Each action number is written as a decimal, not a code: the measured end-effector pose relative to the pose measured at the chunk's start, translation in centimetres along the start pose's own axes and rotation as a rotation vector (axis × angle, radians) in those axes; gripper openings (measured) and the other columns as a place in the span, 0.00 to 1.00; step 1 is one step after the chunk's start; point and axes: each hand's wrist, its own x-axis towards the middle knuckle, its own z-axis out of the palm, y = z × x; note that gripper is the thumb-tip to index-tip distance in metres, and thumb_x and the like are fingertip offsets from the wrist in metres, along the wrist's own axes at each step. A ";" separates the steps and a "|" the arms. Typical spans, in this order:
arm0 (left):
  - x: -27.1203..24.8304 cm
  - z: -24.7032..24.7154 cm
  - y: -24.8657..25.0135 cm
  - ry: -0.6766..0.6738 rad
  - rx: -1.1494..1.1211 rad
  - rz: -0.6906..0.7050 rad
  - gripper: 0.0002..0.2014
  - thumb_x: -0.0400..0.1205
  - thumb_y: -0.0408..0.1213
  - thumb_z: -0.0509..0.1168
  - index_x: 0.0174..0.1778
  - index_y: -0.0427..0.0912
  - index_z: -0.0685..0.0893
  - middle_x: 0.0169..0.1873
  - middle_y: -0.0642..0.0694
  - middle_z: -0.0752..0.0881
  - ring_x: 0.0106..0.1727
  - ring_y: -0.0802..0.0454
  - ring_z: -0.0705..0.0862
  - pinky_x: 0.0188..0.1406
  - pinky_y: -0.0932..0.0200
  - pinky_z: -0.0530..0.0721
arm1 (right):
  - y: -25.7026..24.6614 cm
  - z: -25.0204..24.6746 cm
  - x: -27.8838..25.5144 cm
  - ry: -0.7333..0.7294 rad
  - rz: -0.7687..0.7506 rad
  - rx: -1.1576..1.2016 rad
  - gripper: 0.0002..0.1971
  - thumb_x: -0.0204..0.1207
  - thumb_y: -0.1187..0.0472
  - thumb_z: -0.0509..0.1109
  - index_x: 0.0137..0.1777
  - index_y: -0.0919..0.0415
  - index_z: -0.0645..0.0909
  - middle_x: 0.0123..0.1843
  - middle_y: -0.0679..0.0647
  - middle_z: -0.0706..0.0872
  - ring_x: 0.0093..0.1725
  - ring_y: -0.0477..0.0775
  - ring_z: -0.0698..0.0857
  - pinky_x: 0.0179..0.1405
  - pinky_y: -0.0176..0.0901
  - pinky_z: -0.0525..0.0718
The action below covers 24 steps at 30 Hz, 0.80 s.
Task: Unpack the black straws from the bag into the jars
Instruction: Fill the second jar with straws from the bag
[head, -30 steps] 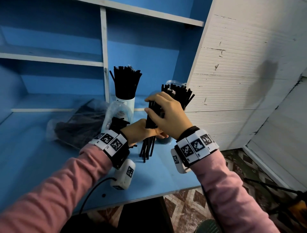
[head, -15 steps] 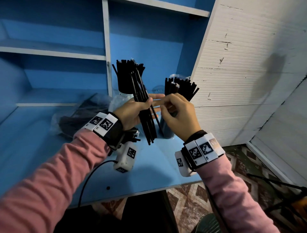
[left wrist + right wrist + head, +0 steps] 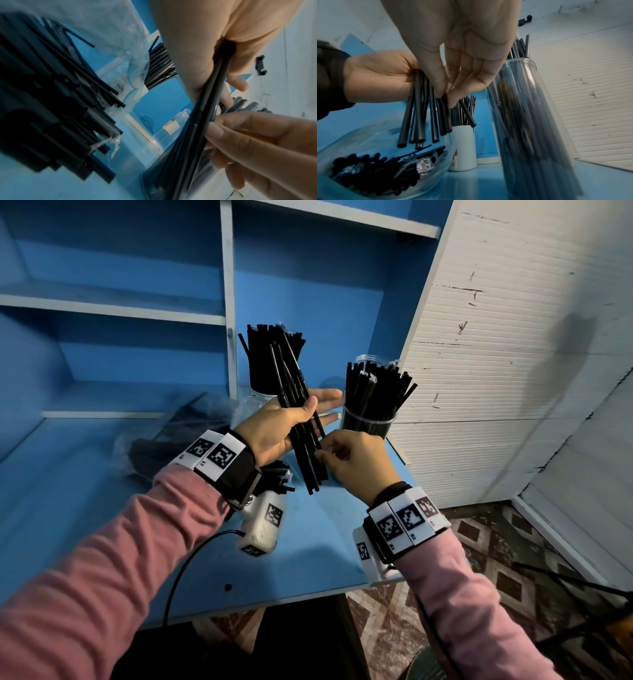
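Since the earlier frame, the left hand (image 3: 274,429) has spread its fingers flat under the straw bundle (image 3: 301,433), thumb clamping it across the palm. Right hand (image 3: 356,463) pinches one straw at the bundle's lower end. Behind the bundle stands the white jar (image 3: 464,147); right of it the clear jar (image 3: 368,424), both holding straws. Left of the bundle lies the bag (image 3: 171,440).

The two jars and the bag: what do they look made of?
Right jar: clear, glossy, probably plastic; straws show through its wall. Left jar: opaque white, smooth; plastic or ceramic, unclear. Bag: thin, crinkled clear plastic film.
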 end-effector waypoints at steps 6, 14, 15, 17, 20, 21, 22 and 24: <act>0.6 0.4 0.3 0.143 0.069 0.148 0.13 0.90 0.32 0.51 0.55 0.34 0.81 0.59 0.36 0.86 0.60 0.43 0.87 0.64 0.54 0.83 | -0.2 0.5 0.3 -0.039 0.091 -0.098 0.05 0.78 0.62 0.69 0.48 0.62 0.85 0.39 0.56 0.87 0.41 0.57 0.85 0.43 0.47 0.83; 2.6 -2.2 3.2 0.571 -0.030 0.481 0.13 0.90 0.30 0.51 0.45 0.39 0.80 0.46 0.40 0.87 0.48 0.53 0.89 0.53 0.62 0.85 | -0.5 0.5 -0.1 -0.181 0.244 -0.271 0.09 0.77 0.62 0.64 0.51 0.64 0.83 0.47 0.62 0.85 0.45 0.66 0.84 0.39 0.46 0.81; 2.7 -2.7 3.5 0.588 0.022 0.517 0.13 0.89 0.29 0.52 0.45 0.39 0.80 0.46 0.39 0.87 0.47 0.56 0.89 0.52 0.64 0.84 | -0.7 0.4 -0.1 -0.184 0.249 -0.280 0.09 0.77 0.62 0.64 0.50 0.65 0.83 0.47 0.62 0.85 0.45 0.65 0.83 0.39 0.46 0.81; 2.6 -3.2 3.7 0.553 0.204 0.574 0.11 0.89 0.28 0.53 0.48 0.35 0.80 0.48 0.37 0.86 0.47 0.61 0.89 0.53 0.65 0.83 | -1.1 0.1 0.2 -0.152 0.220 -0.273 0.10 0.76 0.62 0.63 0.48 0.67 0.84 0.46 0.63 0.85 0.44 0.65 0.83 0.39 0.47 0.82; 2.1 -2.9 2.7 0.384 0.519 0.574 0.12 0.87 0.33 0.55 0.52 0.31 0.82 0.48 0.40 0.88 0.52 0.58 0.88 0.61 0.60 0.83 | -2.3 -1.1 1.2 -0.030 0.095 -0.209 0.12 0.75 0.64 0.63 0.48 0.67 0.87 0.44 0.64 0.86 0.45 0.64 0.84 0.43 0.48 0.82; 2.0 -2.8 2.2 0.346 0.600 0.538 0.14 0.86 0.36 0.55 0.52 0.31 0.83 0.49 0.41 0.88 0.54 0.57 0.88 0.64 0.59 0.82 | -3.0 -1.7 1.6 0.020 0.058 -0.178 0.13 0.75 0.64 0.63 0.51 0.65 0.88 0.44 0.63 0.87 0.45 0.62 0.84 0.44 0.45 0.80; 1.9 -2.5 1.8 0.310 0.652 0.508 0.15 0.85 0.38 0.55 0.53 0.32 0.83 0.50 0.42 0.89 0.55 0.55 0.87 0.65 0.57 0.81 | -3.7 -2.5 2.1 0.074 0.020 -0.150 0.13 0.75 0.64 0.64 0.54 0.63 0.89 0.43 0.60 0.87 0.44 0.58 0.84 0.44 0.41 0.77; 1.9 -2.1 1.1 0.233 0.655 0.489 0.16 0.85 0.43 0.56 0.55 0.36 0.84 0.52 0.41 0.89 0.57 0.49 0.87 0.66 0.48 0.81 | -5.2 -4.2 3.0 0.180 -0.053 -0.075 0.10 0.75 0.63 0.68 0.53 0.61 0.88 0.35 0.51 0.84 0.34 0.47 0.79 0.35 0.29 0.70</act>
